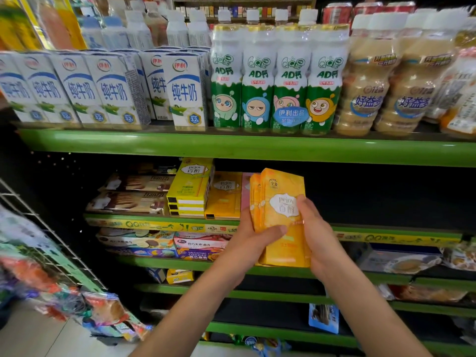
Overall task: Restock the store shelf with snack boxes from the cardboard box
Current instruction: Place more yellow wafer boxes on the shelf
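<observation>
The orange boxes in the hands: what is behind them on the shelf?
Behind the orange boxes, held by both hands, part of a pink box shows beside a yellow box. Anything directly behind is covered.

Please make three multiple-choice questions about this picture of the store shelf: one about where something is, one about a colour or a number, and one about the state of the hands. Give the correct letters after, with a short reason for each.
1. Where are the green-and-white bottles with cartoon faces?
A. on the shelf above the snack boxes
B. on the floor
C. in a wire basket

2. What colour are the shelf edges?
A. red
B. green
C. white

3. What are the two hands doing?
A. hanging idle
B. holding one milk carton
C. holding a bunch of orange-yellow snack boxes together

Answers:
1. A: the bottles stand on the upper shelf, right of the milk cartons, above the stacked yellow boxes.
2. B: each shelf's front strip is green.
3. C: the left hand and the right hand grip the orange-yellow snack boxes from both sides, before the shelf.
</observation>
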The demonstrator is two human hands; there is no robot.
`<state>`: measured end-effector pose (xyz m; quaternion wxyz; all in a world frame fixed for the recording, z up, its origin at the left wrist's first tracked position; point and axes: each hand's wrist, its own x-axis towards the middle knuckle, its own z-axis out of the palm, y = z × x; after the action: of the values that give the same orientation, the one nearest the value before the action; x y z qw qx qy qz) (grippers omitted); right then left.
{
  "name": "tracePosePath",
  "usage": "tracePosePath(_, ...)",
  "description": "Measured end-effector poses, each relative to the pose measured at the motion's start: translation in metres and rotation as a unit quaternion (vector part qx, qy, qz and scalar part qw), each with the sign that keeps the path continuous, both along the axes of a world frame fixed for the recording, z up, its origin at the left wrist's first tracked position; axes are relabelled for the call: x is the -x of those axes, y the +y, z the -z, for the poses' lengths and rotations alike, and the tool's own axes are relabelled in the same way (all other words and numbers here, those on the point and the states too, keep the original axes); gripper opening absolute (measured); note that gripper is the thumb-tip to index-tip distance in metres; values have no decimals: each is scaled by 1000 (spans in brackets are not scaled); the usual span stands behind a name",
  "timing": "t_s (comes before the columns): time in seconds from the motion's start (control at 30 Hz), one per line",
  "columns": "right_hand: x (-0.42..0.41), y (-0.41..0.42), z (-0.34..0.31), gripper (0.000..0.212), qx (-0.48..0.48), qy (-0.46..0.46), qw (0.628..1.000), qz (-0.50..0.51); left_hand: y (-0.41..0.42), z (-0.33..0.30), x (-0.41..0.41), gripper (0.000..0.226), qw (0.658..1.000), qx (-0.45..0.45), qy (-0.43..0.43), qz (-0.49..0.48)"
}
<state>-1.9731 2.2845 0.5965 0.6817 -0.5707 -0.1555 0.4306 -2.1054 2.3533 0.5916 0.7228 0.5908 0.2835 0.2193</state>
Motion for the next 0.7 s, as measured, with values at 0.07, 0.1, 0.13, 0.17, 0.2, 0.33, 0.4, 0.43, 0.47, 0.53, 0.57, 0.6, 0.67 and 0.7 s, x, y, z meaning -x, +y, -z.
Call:
tracePosePath(0.07, -2, 0, -1, 31, 5, 13, 1000, -17, 6, -1, 3, 75, 1000, 25, -5, -4)
tracePosePath(0.1, -3, -1, -2, 37, 5, 27, 999, -33, 9, -1, 7, 69, 998, 53, -16, -6)
tracePosePath(0.13, -5, -1, -4, 42, 1, 42, 998, -49, 12, -3, 11, 63, 996, 88, -28, -7)
tracePosePath(0.17, -6, -2, -5, 44, -6, 48, 997, -60, 14, -4, 14, 59, 992, 119, -36, -10)
tracePosePath(0.2, -7, -1, -6, 42, -12, 40, 997, -70, 16, -5, 17, 57, 990, 139, -36, -13)
tracePosePath(0.33, -5, 4, -7, 27, -15, -17, 997, -68, 25, -14, 25, 43, 992, 118, 49, 17)
tracePosePath(0.4, -5, 6, -5, 25, -11, -18, 998, -60, 30, -17, 30, 46, 989, 90, 101, 60)
tracePosePath(0.43, -6, 7, -4, 24, -8, -19, 998, -54, 31, -18, 32, 50, 988, 81, 116, 69)
tracePosePath(0.47, -6, 9, -3, 23, -4, -22, 999, -46, 30, -19, 34, 52, 988, 72, 121, 67)
tracePosePath(0.53, -5, 15, -2, 22, -2, -23, 999, -32, 30, -21, 36, 48, 991, 61, 112, 48)
tracePosePath(0.57, -4, 18, -3, 22, -3, -26, 999, -30, 30, -22, 37, 44, 992, 64, 105, 37)
tracePosePath(0.6, -3, 22, -3, 24, -4, -35, 999, -30, 30, -24, 36, 40, 992, 70, 99, 26)
tracePosePath(0.67, -2, 29, -6, 26, -6, -61, 998, -34, 33, -27, 37, 33, 993, 75, 94, 1)
tracePosePath(0.7, -2, 33, -8, 26, -6, -73, 997, -39, 35, -29, 37, 29, 993, 69, 93, -11)
